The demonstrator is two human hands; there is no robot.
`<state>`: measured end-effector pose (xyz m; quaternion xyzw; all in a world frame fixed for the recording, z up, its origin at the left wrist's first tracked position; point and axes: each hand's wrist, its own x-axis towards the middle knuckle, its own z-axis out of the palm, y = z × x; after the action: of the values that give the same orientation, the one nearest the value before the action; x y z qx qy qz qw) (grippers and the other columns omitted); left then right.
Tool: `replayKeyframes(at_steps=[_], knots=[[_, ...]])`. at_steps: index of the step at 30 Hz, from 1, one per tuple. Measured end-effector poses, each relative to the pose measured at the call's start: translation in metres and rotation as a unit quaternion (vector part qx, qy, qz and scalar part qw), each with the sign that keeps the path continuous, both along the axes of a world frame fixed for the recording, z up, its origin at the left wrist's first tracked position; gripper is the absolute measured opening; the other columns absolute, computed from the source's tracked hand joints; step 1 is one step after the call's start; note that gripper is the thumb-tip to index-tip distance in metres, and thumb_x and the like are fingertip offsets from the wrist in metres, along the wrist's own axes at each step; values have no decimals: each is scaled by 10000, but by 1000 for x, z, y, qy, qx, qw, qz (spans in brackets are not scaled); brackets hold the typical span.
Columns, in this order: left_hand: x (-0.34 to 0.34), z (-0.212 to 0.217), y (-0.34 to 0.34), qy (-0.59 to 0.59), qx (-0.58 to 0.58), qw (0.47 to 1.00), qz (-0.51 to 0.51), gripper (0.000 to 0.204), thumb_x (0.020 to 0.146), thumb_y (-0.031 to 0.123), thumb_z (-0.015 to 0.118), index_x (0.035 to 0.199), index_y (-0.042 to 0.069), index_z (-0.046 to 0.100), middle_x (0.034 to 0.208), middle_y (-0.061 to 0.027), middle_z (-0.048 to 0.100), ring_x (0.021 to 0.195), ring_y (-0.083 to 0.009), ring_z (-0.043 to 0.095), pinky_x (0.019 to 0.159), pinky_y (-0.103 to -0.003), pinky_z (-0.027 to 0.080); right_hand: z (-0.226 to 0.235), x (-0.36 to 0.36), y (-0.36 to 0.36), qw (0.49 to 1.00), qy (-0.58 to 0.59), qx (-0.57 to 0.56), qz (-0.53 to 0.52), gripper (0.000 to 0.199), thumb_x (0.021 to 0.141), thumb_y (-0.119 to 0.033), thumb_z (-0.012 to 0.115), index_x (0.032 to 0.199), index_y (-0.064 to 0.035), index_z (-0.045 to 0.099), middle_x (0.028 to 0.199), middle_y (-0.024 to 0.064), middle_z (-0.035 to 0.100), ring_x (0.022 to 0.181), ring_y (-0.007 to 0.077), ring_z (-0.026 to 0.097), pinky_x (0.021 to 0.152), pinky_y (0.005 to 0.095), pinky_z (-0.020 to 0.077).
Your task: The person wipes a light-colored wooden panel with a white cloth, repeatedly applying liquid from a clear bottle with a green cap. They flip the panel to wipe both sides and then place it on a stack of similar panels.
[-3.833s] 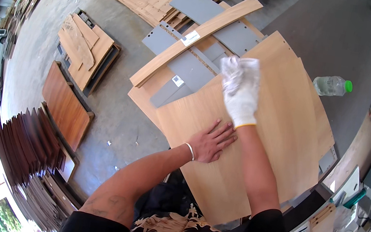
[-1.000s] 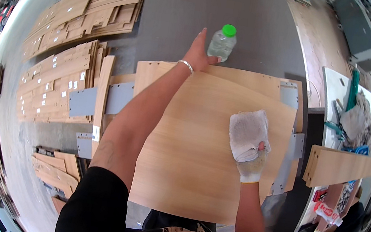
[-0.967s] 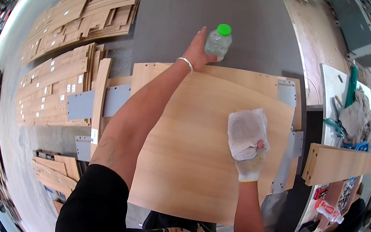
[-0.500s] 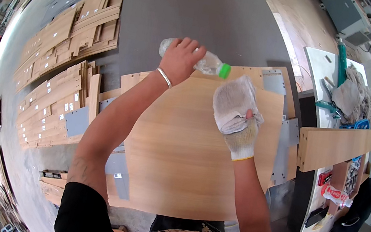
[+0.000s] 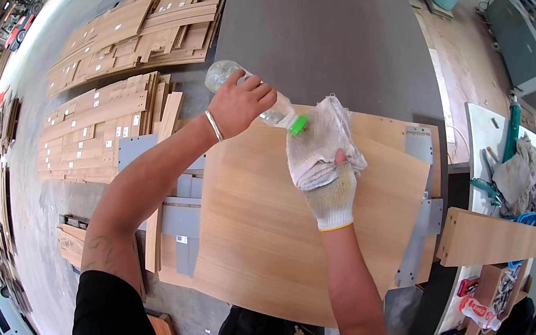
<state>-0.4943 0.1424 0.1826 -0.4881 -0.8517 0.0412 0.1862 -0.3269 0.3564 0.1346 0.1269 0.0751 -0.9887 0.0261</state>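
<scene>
My bare left hand (image 5: 242, 102) is wrapped round a clear plastic bottle (image 5: 225, 76) with a green cap (image 5: 298, 126). The bottle is tipped, its capped end lower and pointing right, at the edge of a folded pale rag (image 5: 324, 134). In a white knitted glove with a yellow hem, my right hand (image 5: 334, 191) grips that rag, the thumb pressed on top and the other fingers hidden beneath it. Under both hands lies a light wood-grain panel (image 5: 271, 238). Whether liquid leaves the bottle, I cannot tell.
Beyond the panel stretches a dark grey tabletop (image 5: 325, 29). Stacked wooden boards (image 5: 129, 26) fill the floor at left. At right, a white-topped bench (image 5: 480, 131) carries a heap of rags (image 5: 526, 177), tools and a red-and-white bottle (image 5: 478, 313). A narrow board (image 5: 498, 242) juts across it.
The bottle and rag have come together, the green cap now at the rag's edge. The whole view has shifted, with the surroundings appearing further right.
</scene>
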Motion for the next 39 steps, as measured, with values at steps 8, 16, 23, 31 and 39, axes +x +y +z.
replayKeyframes(at_steps=[8, 16, 23, 31, 39], knots=[[-39, -56, -4, -39, 124, 988, 78, 512, 736, 102, 765, 1230, 97, 629, 1136, -41, 696, 1144, -261, 640, 1037, -470, 508, -9, -24, -2, 999, -34, 29, -6, 553, 1103, -341, 523, 1582, -87, 415, 1565, 129, 510, 1445, 329, 482, 1228, 481, 390], [-105, -134, 12, -375, 351, 799, 314, 737, 765, 329, 909, 1379, 80, 586, 1257, -188, 712, 1188, -400, 650, 1022, -472, 532, -31, 10, 30, 993, -36, 111, 6, 615, 1068, -355, 582, 1594, -95, 399, 1580, 139, 493, 1435, 373, 489, 1215, 560, 389], [3, -124, -19, -297, 322, 842, 314, 565, 843, 215, 804, 1333, 27, 596, 1121, -223, 698, 1090, -422, 656, 959, -507, 530, -54, 37, 48, 984, -62, 159, 43, 633, 1076, -295, 586, 1616, -61, 352, 1601, 129, 469, 1462, 349, 458, 1236, 523, 365], [458, -113, 31, -388, 227, 863, 233, 483, 865, 171, 685, 1330, 46, 650, 1422, -163, 603, 1419, -392, 489, 1285, -571, 254, -47, 54, -68, 677, 193, 645, 297, 507, 999, -86, 660, 1492, -36, 550, 1472, 125, 611, 1349, 249, 566, 1159, 382, 418], [495, -180, 84, -418, 314, 798, 300, 701, 1009, 389, 460, 1631, 88, 344, 1742, -118, 253, 1615, -314, 209, 1300, -573, 167, -102, 220, -215, 210, 660, 659, 293, 695, 911, -375, 630, 1557, -162, 487, 1655, 61, 430, 1564, 236, 325, 1297, 462, 197]])
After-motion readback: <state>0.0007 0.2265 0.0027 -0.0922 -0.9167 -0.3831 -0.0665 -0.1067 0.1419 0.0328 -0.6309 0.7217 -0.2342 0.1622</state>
